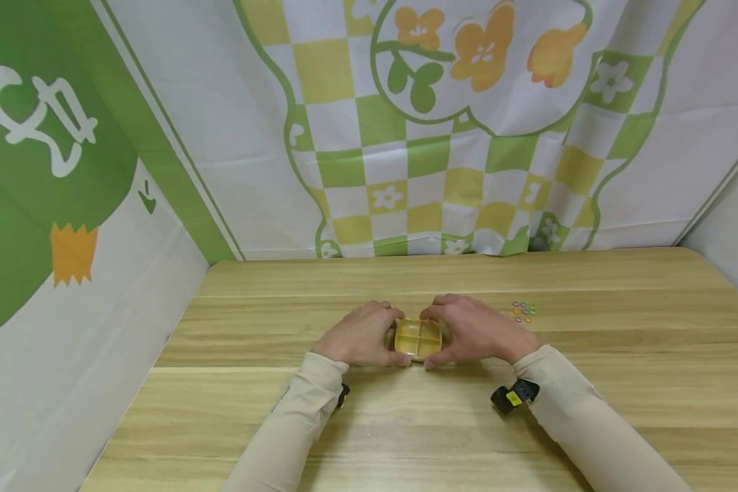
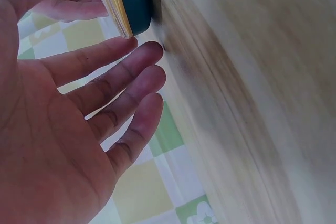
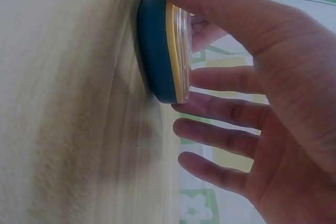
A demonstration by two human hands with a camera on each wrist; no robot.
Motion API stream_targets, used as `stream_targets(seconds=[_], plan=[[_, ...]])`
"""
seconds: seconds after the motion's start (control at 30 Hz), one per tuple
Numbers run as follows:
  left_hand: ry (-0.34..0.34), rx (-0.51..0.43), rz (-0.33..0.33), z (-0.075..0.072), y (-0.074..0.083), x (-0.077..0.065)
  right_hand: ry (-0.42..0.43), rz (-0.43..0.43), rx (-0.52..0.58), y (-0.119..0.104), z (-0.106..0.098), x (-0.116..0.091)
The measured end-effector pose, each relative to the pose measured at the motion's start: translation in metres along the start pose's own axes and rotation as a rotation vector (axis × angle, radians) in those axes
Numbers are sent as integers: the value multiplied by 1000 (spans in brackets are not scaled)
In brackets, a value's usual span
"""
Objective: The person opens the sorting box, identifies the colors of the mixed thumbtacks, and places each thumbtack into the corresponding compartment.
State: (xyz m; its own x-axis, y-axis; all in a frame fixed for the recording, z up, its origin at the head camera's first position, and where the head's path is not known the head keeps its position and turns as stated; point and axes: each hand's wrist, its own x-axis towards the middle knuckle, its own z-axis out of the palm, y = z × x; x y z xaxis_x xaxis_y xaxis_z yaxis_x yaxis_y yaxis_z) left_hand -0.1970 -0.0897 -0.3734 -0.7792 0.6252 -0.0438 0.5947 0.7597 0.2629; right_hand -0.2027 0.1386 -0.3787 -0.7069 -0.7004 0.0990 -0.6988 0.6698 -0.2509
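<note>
A small box [image 1: 408,342] with four yellow compartments sits on the wooden table between both hands. From the wrist views its outer wall is teal [image 3: 157,45], with a yellow rim and a clear layer on top that looks like a lid. My left hand [image 1: 364,335] holds the box's left side, thumb at the near edge and index finger at the far corner. On the opposite side, my right hand [image 1: 473,330] grips it the same way. The remaining fingers of each hand stay extended off the box in the wrist views.
Several tiny coloured ring-like pieces [image 1: 525,311] lie on the table [image 1: 270,403] beyond the right hand. A patterned curtain [image 1: 381,164] hangs along the table's back edge, with a green and white cloth [image 1: 129,321] at the left. Black straps [image 1: 506,398] circle the wrists.
</note>
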Motion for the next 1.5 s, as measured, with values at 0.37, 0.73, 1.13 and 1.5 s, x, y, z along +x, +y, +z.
stream_targets(seconds=[0.37, 0.73, 1.13, 1.5], plan=[[7, 2, -4, 2, 1, 1, -20, 20, 6, -3, -2, -1], [5, -1, 3, 3, 2, 2, -15, 18, 32, -2, -2, -1], [-6, -8, -9, 3, 3, 3, 1, 1, 48, 1, 0, 0], [0, -36, 0, 4, 2, 3, -5, 1, 59, 1, -1, 0]])
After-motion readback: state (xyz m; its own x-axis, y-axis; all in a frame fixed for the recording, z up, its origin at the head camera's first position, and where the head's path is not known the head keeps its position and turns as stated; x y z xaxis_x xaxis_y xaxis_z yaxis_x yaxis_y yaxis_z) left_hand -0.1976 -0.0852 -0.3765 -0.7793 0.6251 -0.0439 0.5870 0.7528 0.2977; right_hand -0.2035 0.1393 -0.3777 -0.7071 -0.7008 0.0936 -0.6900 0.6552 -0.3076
